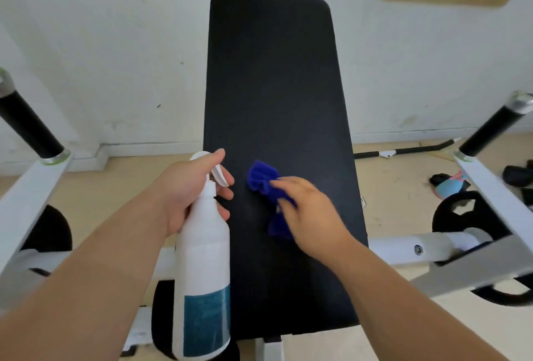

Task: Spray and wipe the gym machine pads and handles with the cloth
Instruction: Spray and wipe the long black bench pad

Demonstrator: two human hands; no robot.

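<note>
Cloth [264, 179] comes first: soft, light, a blue bunch that I judge will fold and creep under my palm unless I take a good wad of it. My right hand [310, 213] has its fingers bent over it, holding it against the lower middle of the black pad [274, 86]. My left hand [187, 190] is wrapped round the neck of the spray bottle [204, 259], forefinger lying over the white head. The bottle is smooth plastic, and I cannot tell how full it is; the neck seems the surest hold. The pad looks firm and matte, so the cloth should drag a little. The left handle [27, 127] and right handle [490, 127] stand well apart from it. Behind are a scuffed white wall [115, 57] and a pale floor [403, 176].
</note>
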